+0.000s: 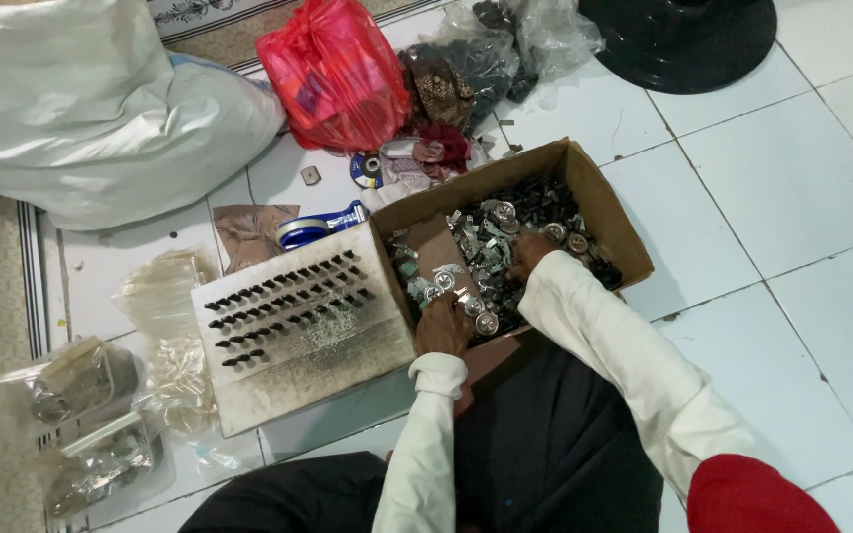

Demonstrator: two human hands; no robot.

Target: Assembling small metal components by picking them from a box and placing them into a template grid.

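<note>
The one cardboard box (616,219) at frame centre sits on the tiled floor (802,178) and holds small metal parts (486,247) and black pieces (545,202), too many to count; they look hard, light singly, sharp-edged, best pinched by their flat sides. Both hands are in the box: the left hand (443,326) rests curled on parts at the near edge, the right hand (528,254) digs into the heap, and whether either set of fingers holds anything cannot be told. Left of the box lies one pale board (298,370) with rows of dark pieces, with one red bag (333,74) above it.
</note>
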